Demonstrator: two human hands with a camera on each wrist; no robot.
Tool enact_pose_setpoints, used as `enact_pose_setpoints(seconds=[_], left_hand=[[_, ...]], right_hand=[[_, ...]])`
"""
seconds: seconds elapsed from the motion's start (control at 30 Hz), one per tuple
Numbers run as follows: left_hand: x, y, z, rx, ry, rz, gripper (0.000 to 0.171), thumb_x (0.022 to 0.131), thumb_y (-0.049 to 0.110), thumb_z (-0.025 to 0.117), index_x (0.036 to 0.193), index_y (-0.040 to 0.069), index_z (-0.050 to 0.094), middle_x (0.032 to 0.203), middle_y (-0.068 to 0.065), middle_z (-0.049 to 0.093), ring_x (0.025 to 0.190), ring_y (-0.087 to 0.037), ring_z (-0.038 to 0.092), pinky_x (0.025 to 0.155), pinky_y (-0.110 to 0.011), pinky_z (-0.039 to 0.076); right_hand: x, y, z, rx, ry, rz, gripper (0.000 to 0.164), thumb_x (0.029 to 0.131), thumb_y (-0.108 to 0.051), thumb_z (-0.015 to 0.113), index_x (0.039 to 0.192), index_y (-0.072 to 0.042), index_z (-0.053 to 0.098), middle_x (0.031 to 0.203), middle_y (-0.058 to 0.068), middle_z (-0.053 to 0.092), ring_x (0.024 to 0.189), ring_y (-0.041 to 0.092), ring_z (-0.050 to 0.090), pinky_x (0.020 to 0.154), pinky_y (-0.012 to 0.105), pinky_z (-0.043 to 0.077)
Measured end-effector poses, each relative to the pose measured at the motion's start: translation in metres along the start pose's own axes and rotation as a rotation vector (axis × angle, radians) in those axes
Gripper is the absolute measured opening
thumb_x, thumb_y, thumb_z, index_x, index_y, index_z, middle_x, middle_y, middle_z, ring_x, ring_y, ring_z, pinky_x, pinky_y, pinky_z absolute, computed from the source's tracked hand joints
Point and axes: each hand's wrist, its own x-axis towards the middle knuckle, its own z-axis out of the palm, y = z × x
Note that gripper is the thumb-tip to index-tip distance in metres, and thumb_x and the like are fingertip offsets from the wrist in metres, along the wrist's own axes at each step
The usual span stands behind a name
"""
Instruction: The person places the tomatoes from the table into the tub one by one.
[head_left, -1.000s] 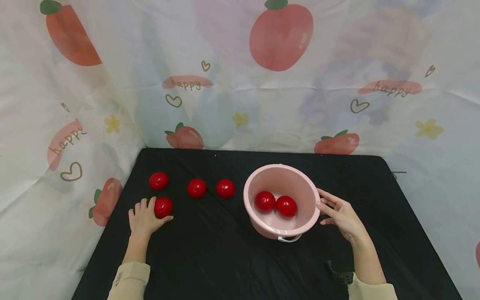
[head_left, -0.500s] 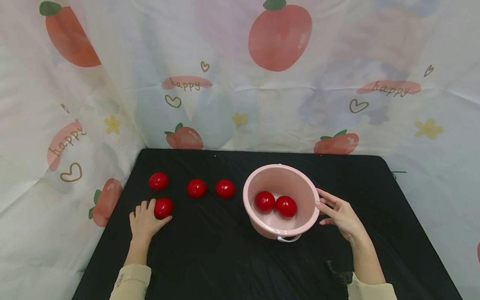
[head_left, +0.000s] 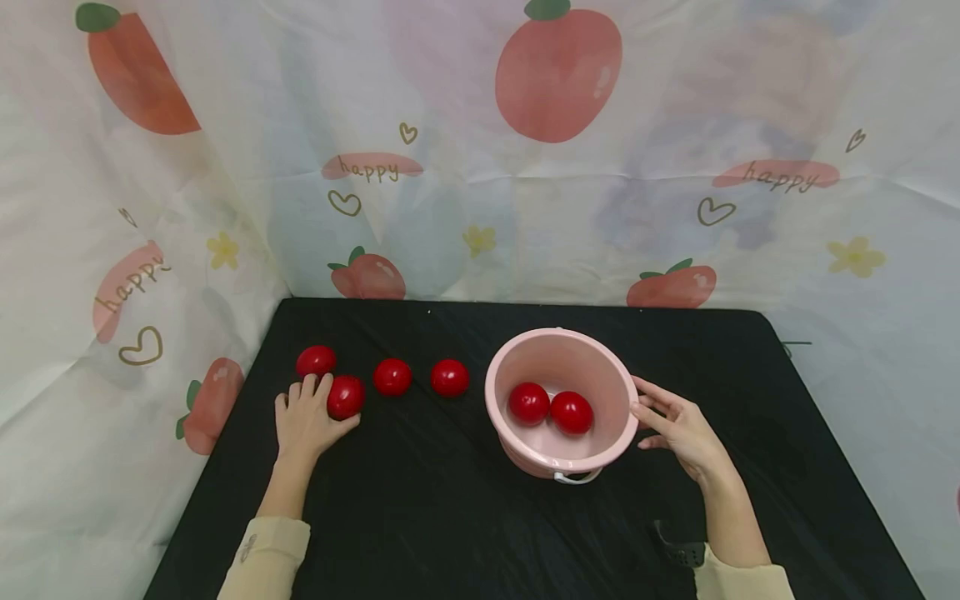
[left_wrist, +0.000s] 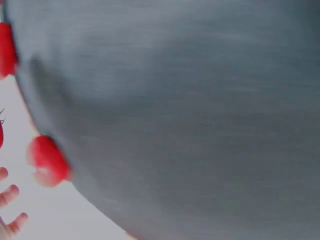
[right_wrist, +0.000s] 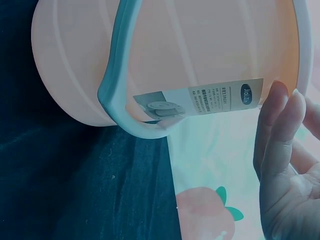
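In the head view my left hand [head_left: 306, 423] grips a glossy red tomato [head_left: 346, 397], fingers on its left side and thumb along its near side. Behind that hand sits another tomato [head_left: 316, 360], partly covered by the fingertips. Farther right, a tomato [head_left: 392, 377] and one more tomato [head_left: 449, 377] rest on the black table. A pink bucket [head_left: 504, 440] holds two tomatoes, one on the left [head_left: 528, 403] and one on the right [head_left: 572, 413]. My right hand [head_left: 681, 431] touches the bucket's right rim with loosely extended fingers [right_wrist: 280, 130].
The bucket's pale handle [right_wrist: 120, 75] hangs down on its near side. A label [right_wrist: 215, 97] is stuck to the bucket's outer wall. Patterned cloth [head_left: 450, 225] rises along the back and left edges of the black table [head_left: 435, 517]. The left wrist view is blurred.
My left hand has moved right and slightly away from me, carrying the gripped tomato with it. My right hand and the bucket have stayed in place.
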Motion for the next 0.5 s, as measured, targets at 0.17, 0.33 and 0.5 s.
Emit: enact_pose_setpoints(seconds=[0.17,0.33,0.5], left_hand=[[0.020,0.028,-0.021,0.014,0.101,0.107,0.073,0.062,0.049,0.070,0.118,0.009,0.048,0.116,-0.016,0.049,0.103,-0.036,0.043,0.087,-0.055,0.034],[0.036,0.057,-0.037,0.033,0.160,0.207,0.070,0.062,0.050,0.068,0.118,0.012,0.050,0.114,-0.014,0.050,0.101,-0.034,0.046,0.087,-0.053,0.036],[0.049,0.086,-0.050,0.049,0.198,0.315,0.070,0.061,0.051,0.067,0.118,0.013,0.051,0.114,-0.011,0.051,0.101,-0.031,0.047,0.085,-0.049,0.037]], right_hand=[[0.000,0.000,0.000,-0.007,0.000,0.008,0.060,0.090,-0.016,0.059,0.138,0.006,0.032,0.090,-0.007,0.061,0.074,0.009,0.062,0.057,0.028,0.054],[0.000,0.000,0.000,-0.014,0.000,0.015,0.060,0.090,-0.017,0.059,0.138,0.005,0.032,0.091,-0.007,0.061,0.075,0.009,0.062,0.058,0.028,0.054],[0.000,0.001,0.000,-0.001,-0.001,0.007,0.060,0.090,-0.016,0.059,0.138,0.007,0.031,0.091,-0.006,0.061,0.074,0.009,0.062,0.057,0.028,0.054]])
